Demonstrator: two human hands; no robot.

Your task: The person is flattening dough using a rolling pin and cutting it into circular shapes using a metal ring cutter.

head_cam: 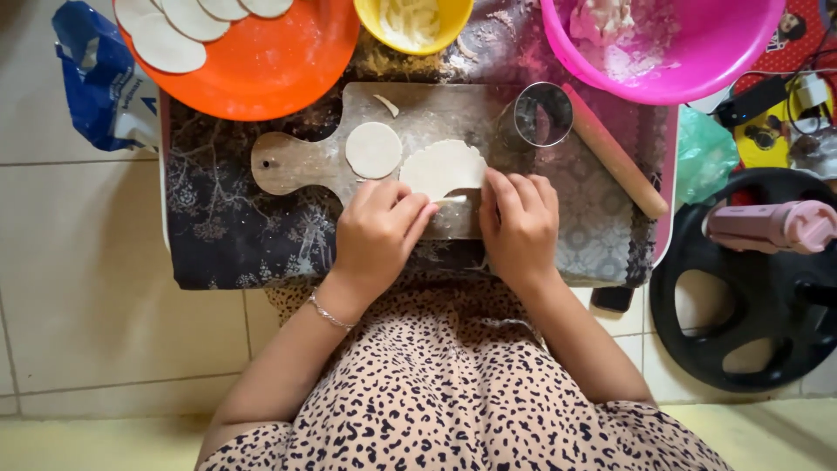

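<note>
While both hands work at the near edge of the pale wooden paddle-shaped cutting board, the left hand pinches a thin white strip of dough trimming between its fingertips, and the right hand rests with fingers curled down on the board beside it, touching the same scrap. Just beyond the fingers lies the flat white rolled-out dough sheet, with curved bites missing from its edge. A small round cut dough disc sits just beside the sheet, toward the board's handle end. A clear drinking glass stands at the board's far right corner, and a wooden rolling pin lies slanted off the board's right edge. Beyond the board's far edge stand an orange plastic plate bearing more discs, a yellow bowl and a pink plastic basin.
</note>
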